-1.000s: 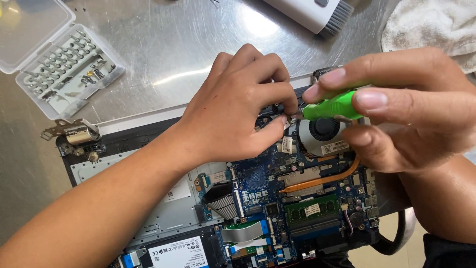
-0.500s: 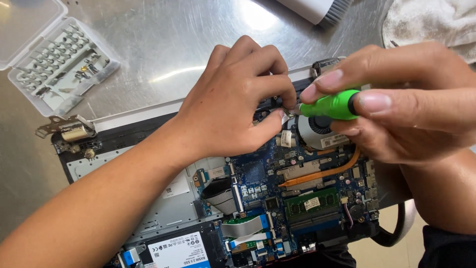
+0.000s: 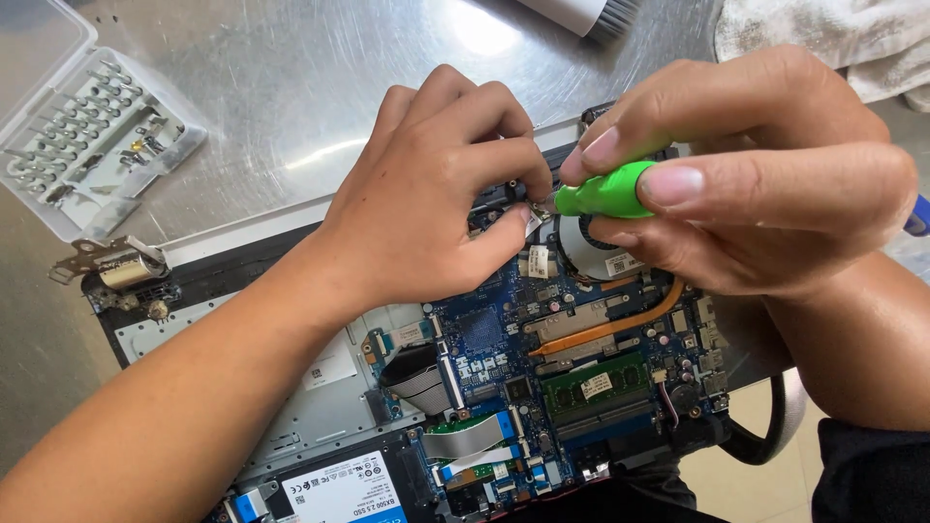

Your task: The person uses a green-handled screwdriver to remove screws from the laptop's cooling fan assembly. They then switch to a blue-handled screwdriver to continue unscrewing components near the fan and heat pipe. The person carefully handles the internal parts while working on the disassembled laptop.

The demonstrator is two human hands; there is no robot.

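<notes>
Item: green-handled precision screwdriver [image 3: 605, 192], plastic grip, held at about 2 o'clock from frame centre. Long axis runs nearly level, 3 o'clock to 9 o'clock; tip end points toward 9 o'clock, slightly down, over the opened laptop's blue circuit board [image 3: 504, 334].

Right hand [image 3: 746, 174]: fingers and thumb clamped around the green handle, butt end hidden in the grip.

Left hand [image 3: 436, 208]: curled, thumb and forefinger pinched together at the screwdriver's tip, just beside the round grey cooling fan [image 3: 591, 254]. What it pinches is too small to tell.

Surrounding: copper heat pipe [image 3: 605, 327] at 5 o'clock of the fan; green memory module [image 3: 596, 384] below it; labelled black storage drive [image 3: 339, 489] at 7 o'clock; clear plastic bit case [image 3: 87, 136] at 10 o'clock on the brushed steel bench [image 3: 291, 87]; loose metal hinge [image 3: 107, 263] at 9 o'clock; white cloth [image 3: 823, 34] at 1 o'clock.
</notes>
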